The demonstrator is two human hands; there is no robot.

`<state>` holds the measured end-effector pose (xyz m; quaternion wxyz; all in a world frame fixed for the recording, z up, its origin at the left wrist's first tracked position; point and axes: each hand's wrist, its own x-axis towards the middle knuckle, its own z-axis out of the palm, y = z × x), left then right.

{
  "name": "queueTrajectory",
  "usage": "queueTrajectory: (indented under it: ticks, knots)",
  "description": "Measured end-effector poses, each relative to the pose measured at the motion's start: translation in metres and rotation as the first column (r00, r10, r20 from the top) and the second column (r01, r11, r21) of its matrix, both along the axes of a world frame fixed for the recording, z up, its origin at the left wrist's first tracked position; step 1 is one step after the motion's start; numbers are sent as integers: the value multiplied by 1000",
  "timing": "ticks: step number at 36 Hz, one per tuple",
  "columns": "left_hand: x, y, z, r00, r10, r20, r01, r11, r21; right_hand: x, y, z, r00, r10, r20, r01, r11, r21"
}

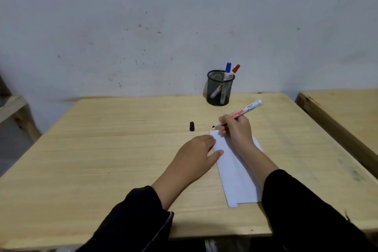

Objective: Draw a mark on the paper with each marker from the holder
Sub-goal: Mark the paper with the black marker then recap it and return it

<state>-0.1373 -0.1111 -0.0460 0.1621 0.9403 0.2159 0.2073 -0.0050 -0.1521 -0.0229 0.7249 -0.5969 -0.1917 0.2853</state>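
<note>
Uncapped black marker poised at the paper's far corner

The right hand (235, 129) pinches the white-barrelled black marker (243, 111) for writing; the left hand (196, 151) lies flat, fingers open, pinning the white folded paper (235, 172). Its black cap (191, 126) waits nearby; the black mesh holder (219, 88) keeps two markers.

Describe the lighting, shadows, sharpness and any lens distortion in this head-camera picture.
Head view: dim, even light, no glare on the paper; only soft shadows by the holder and cap; wide-angle lens bows the table edges; the picture is slightly soft, yet the marker lettering in the right hand reads partly.
</note>
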Motion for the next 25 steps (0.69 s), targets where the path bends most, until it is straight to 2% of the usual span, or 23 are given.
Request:
queueTrajectory:
  ticks: [10,25]
  knots:
    - [3,3,-4,999,-22,-35,24,997,71,-3,-1,-2,970,21,242,6,994,-108]
    - [2,1,-3,999,-19,-46,21,998,58,-4,-1,-5,971,84,224,-70,995,-71]
